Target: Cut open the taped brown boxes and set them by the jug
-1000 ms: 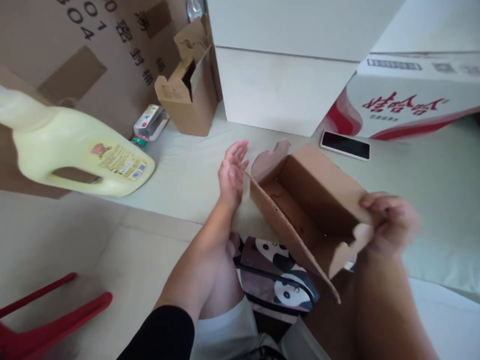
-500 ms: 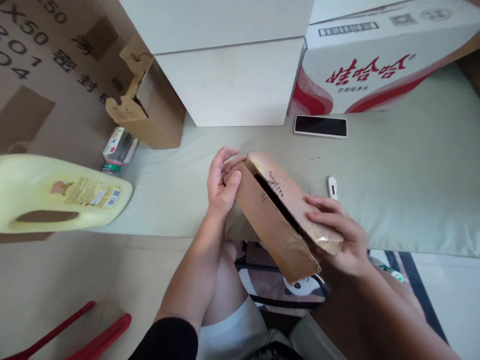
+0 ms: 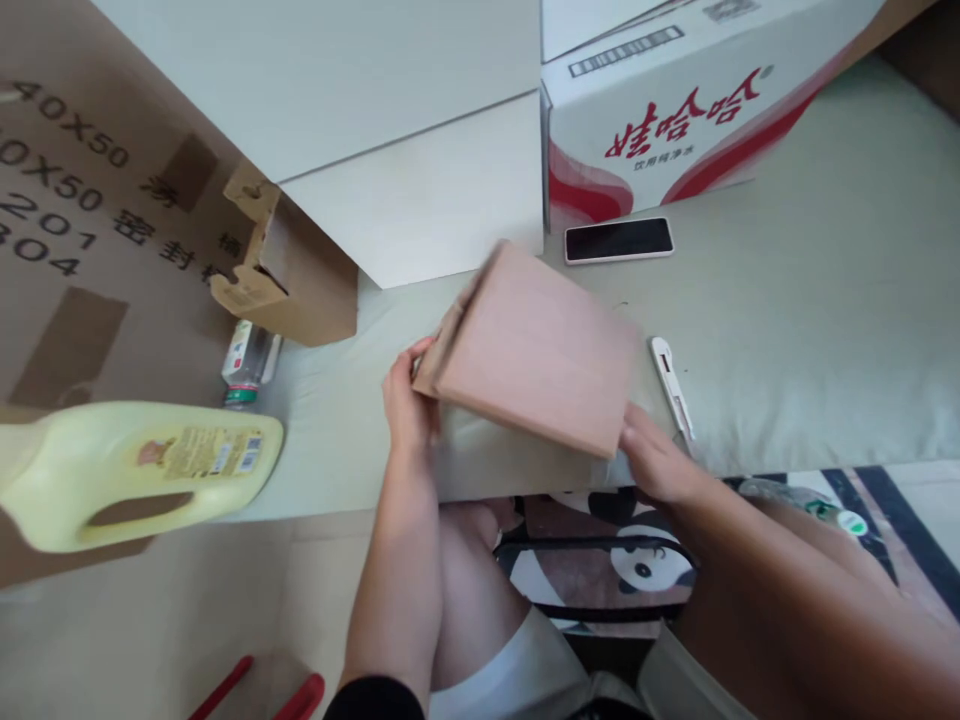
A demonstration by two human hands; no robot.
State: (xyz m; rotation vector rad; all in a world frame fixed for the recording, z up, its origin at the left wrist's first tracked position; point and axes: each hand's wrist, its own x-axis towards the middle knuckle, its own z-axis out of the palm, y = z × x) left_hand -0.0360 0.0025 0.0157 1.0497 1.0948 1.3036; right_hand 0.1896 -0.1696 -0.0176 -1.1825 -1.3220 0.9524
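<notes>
A brown cardboard box (image 3: pixel 544 350) is held tilted above the pale green cloth surface, one broad plain face turned up toward me. My left hand (image 3: pixel 411 400) is closed round its left corner, the fingers partly behind it. At the lower right corner, my right hand (image 3: pixel 654 455) grips the edge, with its fingertips hidden behind the cardboard. Just right of the box lies a white utility knife (image 3: pixel 671 388). The box's underside is out of sight, and its outline is slightly blurred.
Behind stand white boxes (image 3: pixel 420 200) and a red-and-white printed carton (image 3: pixel 660 140), with a phone (image 3: pixel 619 240) in front. To the left are an open small carton (image 3: pixel 300 270), a plastic bottle (image 3: pixel 244 365) and a yellow jug (image 3: pixel 150 470). Red handles (image 3: pixel 300 697) show at lower left.
The box has been turned so that a broad plain face shows instead of the narrow side with a dark gap. My view has shifted, and more of the utility knife is visible.
</notes>
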